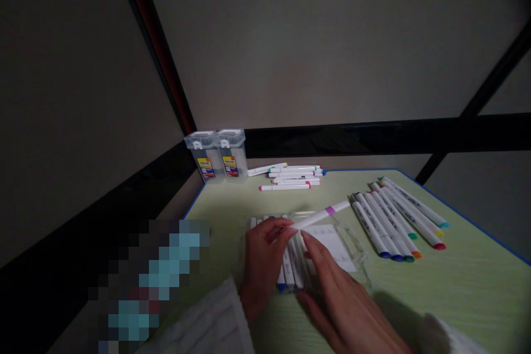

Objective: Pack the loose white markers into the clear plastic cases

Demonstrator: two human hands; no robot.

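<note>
Over the clear plastic tray (362, 257), the left hand (265, 260) pinches a purple-banded marker (317, 216), its long axis slanting toward the bench's (464, 279) far right corner; the right hand (338, 290) (grip unclear) sits just nearside.

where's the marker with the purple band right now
In the head view, the marker with the purple band is just right of centre, slanting over the clear plastic tray, its near end in the left hand.
</note>
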